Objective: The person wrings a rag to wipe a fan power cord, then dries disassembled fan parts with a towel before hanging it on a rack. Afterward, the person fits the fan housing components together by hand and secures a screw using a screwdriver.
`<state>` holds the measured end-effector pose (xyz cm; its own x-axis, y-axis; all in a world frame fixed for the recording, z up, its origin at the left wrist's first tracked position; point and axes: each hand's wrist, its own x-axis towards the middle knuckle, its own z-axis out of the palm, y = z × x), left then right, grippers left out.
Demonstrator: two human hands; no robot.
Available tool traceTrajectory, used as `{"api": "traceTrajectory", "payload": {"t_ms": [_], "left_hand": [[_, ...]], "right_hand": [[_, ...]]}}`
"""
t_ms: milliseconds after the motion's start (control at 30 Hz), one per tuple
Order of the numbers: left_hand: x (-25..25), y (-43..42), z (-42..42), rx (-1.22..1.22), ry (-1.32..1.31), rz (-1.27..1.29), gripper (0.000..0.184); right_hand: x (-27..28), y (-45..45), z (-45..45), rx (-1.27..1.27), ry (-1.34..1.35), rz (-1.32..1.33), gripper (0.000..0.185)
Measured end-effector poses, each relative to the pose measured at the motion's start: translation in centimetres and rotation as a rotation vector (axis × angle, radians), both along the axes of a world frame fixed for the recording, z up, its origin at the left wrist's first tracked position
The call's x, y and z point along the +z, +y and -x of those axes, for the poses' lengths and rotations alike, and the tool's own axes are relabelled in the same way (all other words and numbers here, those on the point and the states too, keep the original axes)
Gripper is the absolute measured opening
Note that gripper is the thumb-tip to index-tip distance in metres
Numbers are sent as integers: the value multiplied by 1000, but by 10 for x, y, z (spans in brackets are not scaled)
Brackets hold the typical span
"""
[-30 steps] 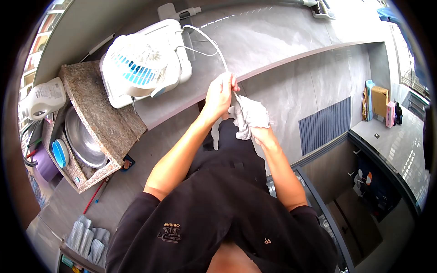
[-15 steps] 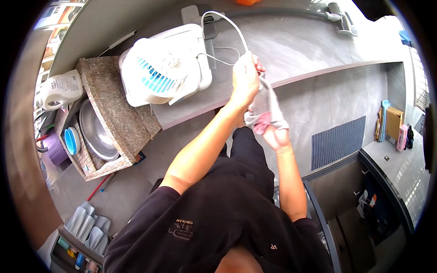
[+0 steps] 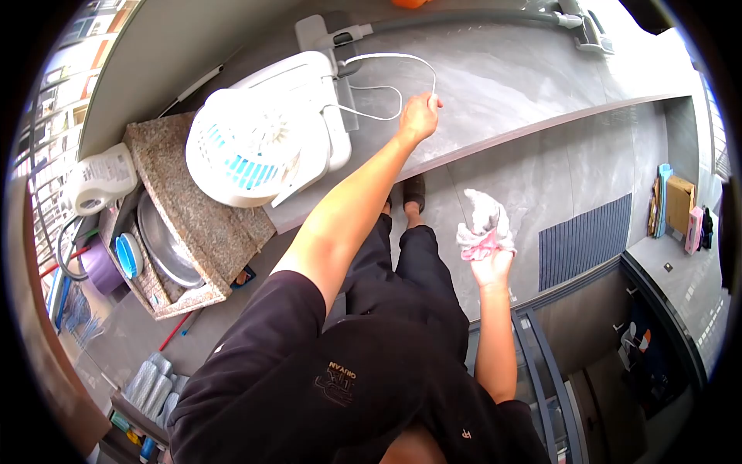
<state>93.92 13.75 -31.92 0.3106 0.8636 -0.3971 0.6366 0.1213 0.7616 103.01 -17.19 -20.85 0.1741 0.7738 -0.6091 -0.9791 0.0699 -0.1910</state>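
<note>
Head view is showing two hands at work on different things. The left hand [image 3: 420, 116] is gripping a white cord [image 3: 402, 56], fingers closed round it, above the grey surface [image 3: 510, 77]. The right hand [image 3: 492, 269] is gripping a white and pink cloth [image 3: 485, 220], palm turned up; its fingers are mostly hiding under the folds. Cord and cloth are staying well apart, the cloth hanging out beyond the front edge of the surface.

For good handling, I judge, the left hand should be pinching the cord lightly and leaving slack, so that nothing is tugging at the white fan [image 3: 243, 143]. The right hand should be bunching the cloth snugly, so that no loose corner is trailing.

Counting outward, one fan is sitting on the surface, and one thin lead [image 3: 386, 117] is looping beside it; where the thicker cord is joining, I cannot tell. One grey tube [image 3: 464, 17] is lying behind them. To the left, one stone-patterned sink unit [image 3: 193, 182] is holding one metal basin [image 3: 164, 240], with one white jug [image 3: 106, 178] standing near. Far right, one cardboard box [image 3: 680, 203] and one pink box [image 3: 694, 230] are standing side by side.
</note>
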Motion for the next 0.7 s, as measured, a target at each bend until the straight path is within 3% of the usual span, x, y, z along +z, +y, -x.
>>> {"api": "traceTrajectory", "payload": {"t_ms": [100,267,400,500,600,700], "left_hand": [[-49,0,-15,33,-96,20,37],[-107,10,-43,48,-98,350,39],[-144,16,-57,-28,-52,385,40],[-133,17,-65,-30,-86,440,40],[-130,10,-63,35,-159,222,49],[-96,-17,-35,62,-219,191,58]], "right_hand": [[8,-6,6,-51,-66,162,55],[18,-19,10,-65,-110,298,57],[5,-30,8,-55,-146,262,55],[7,-33,14,-86,-187,330,57],[12,-21,15,-90,-183,350,60],[18,-2,18,-76,-155,236,64]]}}
